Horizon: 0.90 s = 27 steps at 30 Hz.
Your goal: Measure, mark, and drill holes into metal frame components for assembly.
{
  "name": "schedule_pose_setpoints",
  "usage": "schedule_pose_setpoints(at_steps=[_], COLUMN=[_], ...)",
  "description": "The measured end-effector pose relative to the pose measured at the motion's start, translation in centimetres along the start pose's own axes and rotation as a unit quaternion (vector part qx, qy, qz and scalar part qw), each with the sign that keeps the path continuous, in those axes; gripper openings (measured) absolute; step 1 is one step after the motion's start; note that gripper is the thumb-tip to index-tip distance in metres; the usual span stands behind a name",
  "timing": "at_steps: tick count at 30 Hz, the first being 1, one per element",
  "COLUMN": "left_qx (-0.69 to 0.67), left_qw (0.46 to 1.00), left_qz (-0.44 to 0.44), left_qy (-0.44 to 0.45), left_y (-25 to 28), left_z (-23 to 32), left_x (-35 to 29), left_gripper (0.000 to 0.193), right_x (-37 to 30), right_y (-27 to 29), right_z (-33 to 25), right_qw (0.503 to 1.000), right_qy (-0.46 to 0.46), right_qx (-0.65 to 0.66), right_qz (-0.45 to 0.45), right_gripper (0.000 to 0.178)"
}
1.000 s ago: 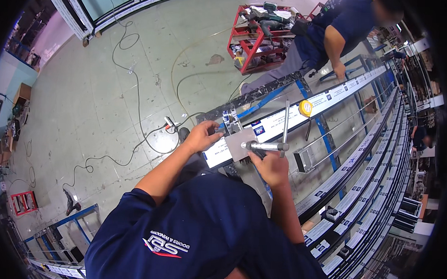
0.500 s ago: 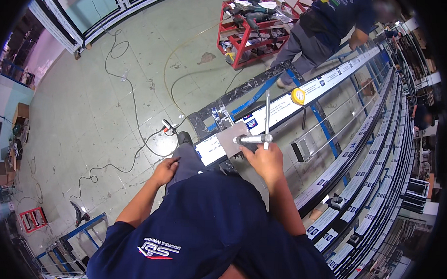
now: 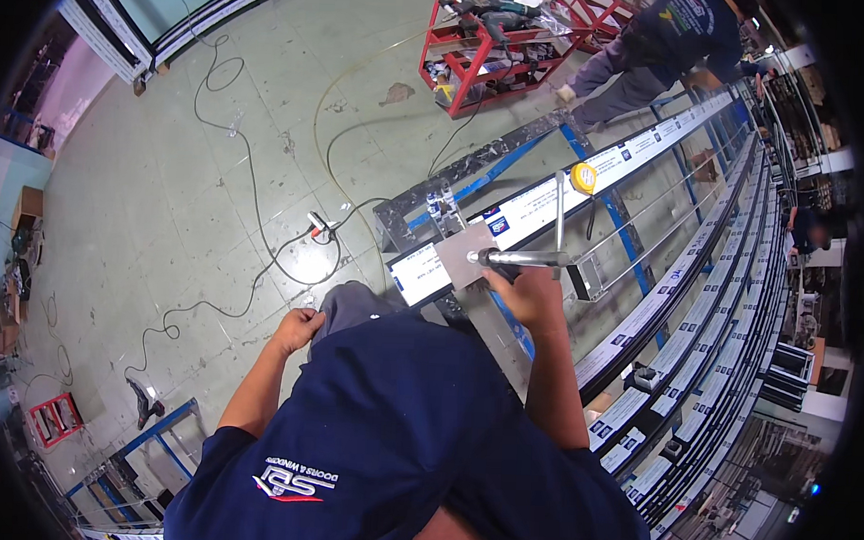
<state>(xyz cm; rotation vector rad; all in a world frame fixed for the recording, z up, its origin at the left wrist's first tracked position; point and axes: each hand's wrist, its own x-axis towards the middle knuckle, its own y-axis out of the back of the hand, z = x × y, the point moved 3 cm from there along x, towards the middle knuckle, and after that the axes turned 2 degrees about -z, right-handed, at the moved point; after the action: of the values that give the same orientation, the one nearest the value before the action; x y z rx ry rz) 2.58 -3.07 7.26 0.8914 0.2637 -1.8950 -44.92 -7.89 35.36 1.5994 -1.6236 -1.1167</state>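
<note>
My right hand [image 3: 531, 297] has its fingers curled around the underside of a metal T-handled tool [image 3: 537, 259]. The tool's cylinder leads from a square grey metal plate [image 3: 463, 256], and a thin crossbar [image 3: 561, 213] stands out at its far end. Plate and tool sit on a long profile covered in white printed film [image 3: 417, 277]. Beside the plate is a small silver clamp-like fitting [image 3: 444, 211]. My left hand [image 3: 299, 330] hangs next to my knee, its fingers curled; whatever they may hold is too small to make out.
A yellow tape measure [image 3: 584, 177] lies on the profile. Blue trestles [image 3: 633, 248] carry it, with several more profiles [image 3: 676, 364] at the right. A red tool cart [image 3: 467, 71] and a co-worker [image 3: 663, 64] are beyond. A cable [image 3: 255, 169] snakes over the floor.
The tool's outer end and crossbar have shifted right, my right hand moving with them. My left hand is a little farther left. The co-worker's legs have changed stance, and the whole view has shifted slightly.
</note>
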Motion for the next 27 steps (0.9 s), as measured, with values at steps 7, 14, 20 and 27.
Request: schedule_pose_setpoints(at_steps=[7,14,20,27], left_qx=[0.092,0.419,0.084,-0.023], left_qw=[0.996,0.904,0.982,0.951], left_qz=[0.001,-0.071,-0.051,0.015], left_qy=[0.006,-0.059,-0.161,-0.308], left_y=[6.1,11.1,5.3,-4.0], left_z=[-2.4,2.3,16.6,30.0], left_x=[0.5,2.8,3.7,7.6], left_gripper=[0.028,0.031,0.039,0.047], right_x=[0.4,0.8,0.3,0.7], right_y=[-1.8,-1.3,-1.6,-2.3], right_z=[1.5,-1.4,-0.9,0.7], right_qw=[0.995,1.000,0.998,0.995], right_qy=[-0.026,-0.003,-0.062,-0.060], right_qx=[-0.095,-0.003,-0.015,-0.081], right_qz=[-0.001,0.011,-0.018,-0.022], right_gripper=[0.038,0.033,0.034,0.039])
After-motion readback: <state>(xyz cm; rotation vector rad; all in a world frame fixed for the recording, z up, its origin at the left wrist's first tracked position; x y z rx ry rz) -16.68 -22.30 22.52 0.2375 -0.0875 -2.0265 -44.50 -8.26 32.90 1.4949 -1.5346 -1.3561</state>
